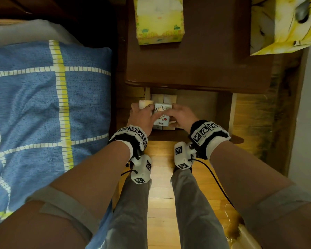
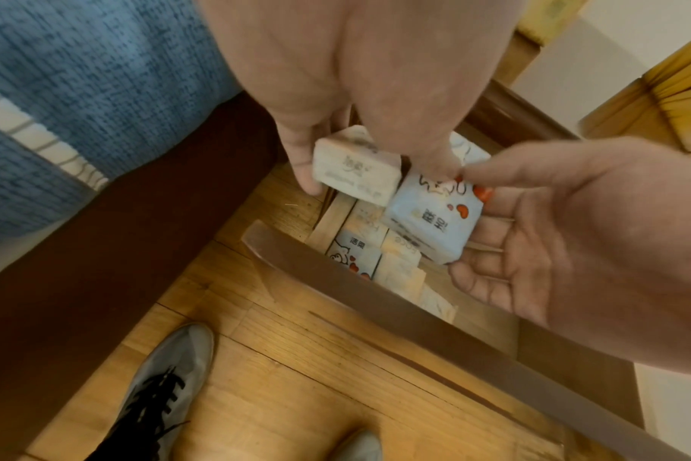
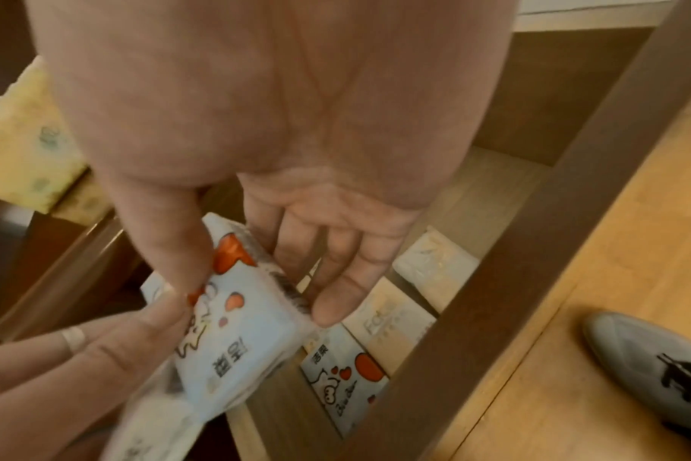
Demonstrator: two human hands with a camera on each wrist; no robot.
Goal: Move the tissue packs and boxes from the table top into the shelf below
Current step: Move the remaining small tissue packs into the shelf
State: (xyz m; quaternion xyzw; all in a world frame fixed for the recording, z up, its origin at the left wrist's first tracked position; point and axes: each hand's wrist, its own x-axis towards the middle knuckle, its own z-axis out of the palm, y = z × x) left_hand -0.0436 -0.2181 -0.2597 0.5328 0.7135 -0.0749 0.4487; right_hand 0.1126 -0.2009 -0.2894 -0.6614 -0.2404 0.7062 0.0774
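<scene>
Both hands are at the mouth of the shelf under the dark wooden table top. My left hand grips a cream tissue pack. My right hand pinches a pale blue tissue pack with red hearts between thumb and fingers; the left thumb also touches it. Both packs hang just above several packs lying in the shelf, among them a blue one and cream ones. A yellow tissue box and a second yellow box stand on the table top.
A bed with a blue checked blanket lies close on the left. The shelf's front rail runs under the hands. The right part of the shelf floor is bare. My shoes stand on the wooden floor, a wall at right.
</scene>
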